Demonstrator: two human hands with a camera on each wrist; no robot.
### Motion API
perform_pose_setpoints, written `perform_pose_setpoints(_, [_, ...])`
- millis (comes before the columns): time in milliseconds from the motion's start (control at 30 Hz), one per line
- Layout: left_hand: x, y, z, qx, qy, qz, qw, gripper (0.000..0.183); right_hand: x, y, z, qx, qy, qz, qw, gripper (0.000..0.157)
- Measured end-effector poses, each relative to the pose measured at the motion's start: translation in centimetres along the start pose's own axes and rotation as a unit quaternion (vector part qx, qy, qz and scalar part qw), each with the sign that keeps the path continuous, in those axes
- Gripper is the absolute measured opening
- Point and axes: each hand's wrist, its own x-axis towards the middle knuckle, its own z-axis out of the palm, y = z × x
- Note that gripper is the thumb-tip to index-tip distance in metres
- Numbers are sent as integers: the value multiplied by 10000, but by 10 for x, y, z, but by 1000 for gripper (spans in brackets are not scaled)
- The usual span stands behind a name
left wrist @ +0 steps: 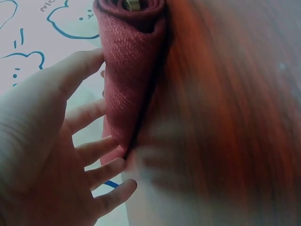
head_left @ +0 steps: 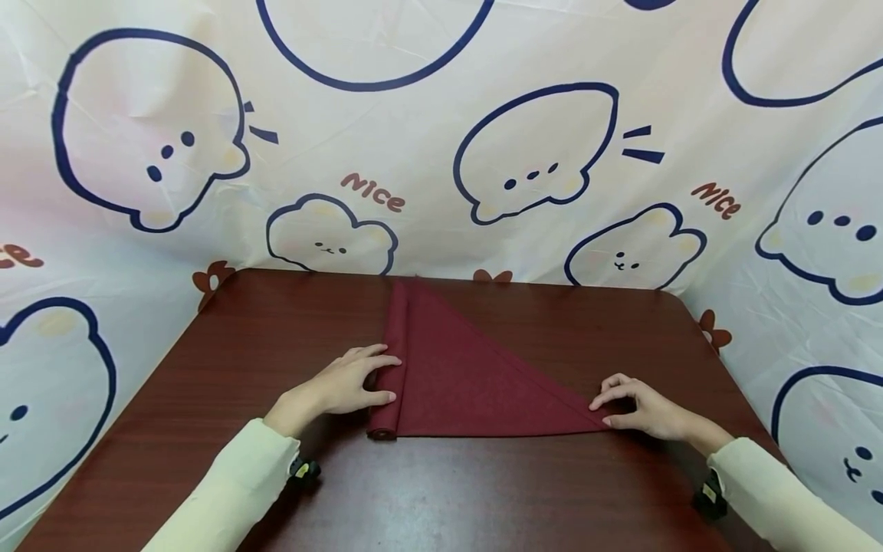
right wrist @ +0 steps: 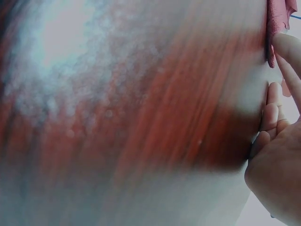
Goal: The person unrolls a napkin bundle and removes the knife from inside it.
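A dark red cloth (head_left: 476, 376) lies on the table as a flat triangle, its left edge wound into a long roll (head_left: 395, 322). The roll's near end shows spiral layers in the left wrist view. My left hand (head_left: 345, 381) rests at the roll's near half, fingers spread and fairly straight, fingertips and thumb touching it. At the cloth's pointed right corner, my right hand (head_left: 651, 410) touches the fabric with thumb and index fingertips, a little apart. Its other fingers bend loosely beside them. In the right wrist view the thumb lies over the cloth tip (right wrist: 277, 19).
The brown wooden table (head_left: 469, 494) reflects light near its front. A white sheet (head_left: 428, 138) printed with blue cartoon outlines hangs behind and beside it. Both sleeves (head_left: 228, 475) are pale, with a small dark device (head_left: 710, 494) strapped at each wrist.
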Motion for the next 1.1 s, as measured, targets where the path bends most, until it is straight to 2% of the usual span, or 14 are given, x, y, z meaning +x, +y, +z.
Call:
perform_pose_setpoints(233, [9, 14, 6, 56, 19, 192, 9998, 63, 1, -1, 0, 36, -17, 50, 10000, 19])
perform_pose_setpoints(400, [13, 21, 9, 405, -121, 213, 9989, 64, 2, 0, 0, 1, -8, 22, 10000, 19])
perform_pose_setpoints(667, [11, 17, 10, 525, -109, 152, 9984, 64, 4, 2, 0, 2, -49, 13, 10000, 18])
perform_pose_setpoints(1100, [1, 7, 3, 365, -25, 12, 9993, 61, 0, 1, 0, 108, -95, 21, 9999, 19])
